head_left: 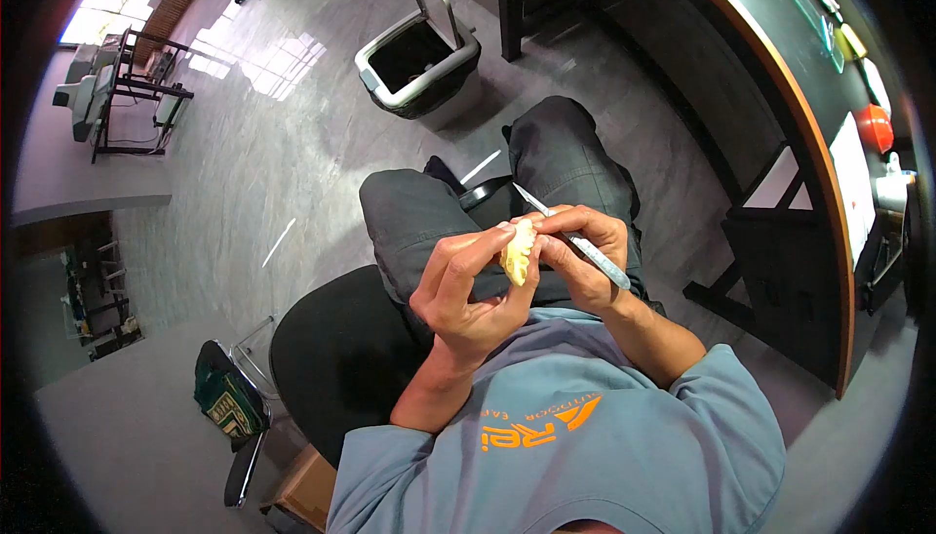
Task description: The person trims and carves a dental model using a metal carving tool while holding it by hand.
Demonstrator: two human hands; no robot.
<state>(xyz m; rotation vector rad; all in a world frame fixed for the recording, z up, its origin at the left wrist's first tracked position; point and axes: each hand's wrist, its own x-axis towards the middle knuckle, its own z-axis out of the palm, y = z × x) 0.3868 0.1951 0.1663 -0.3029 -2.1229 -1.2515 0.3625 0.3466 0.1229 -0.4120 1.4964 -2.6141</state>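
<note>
My left hand (473, 285) pinches a small pale-yellow piece (518, 253) with a scalloped edge between thumb and fingers, above my lap. Close beside it, my right hand (583, 246) is closed around a slim grey tool (602, 261) with a narrow pointed end. The tool slants across the fingers, its tip up and to the left and its wider end near the wrist. The right fingertips also touch the yellow piece. Fingers partly cover both objects.
An open bin (419, 61) stands on the floor ahead. At the right is a desk (819, 144) with a red object (875, 128) and papers. A black seat (336, 354) and a chair with green cloth (229, 402) are at left, near a cardboard box (307, 485).
</note>
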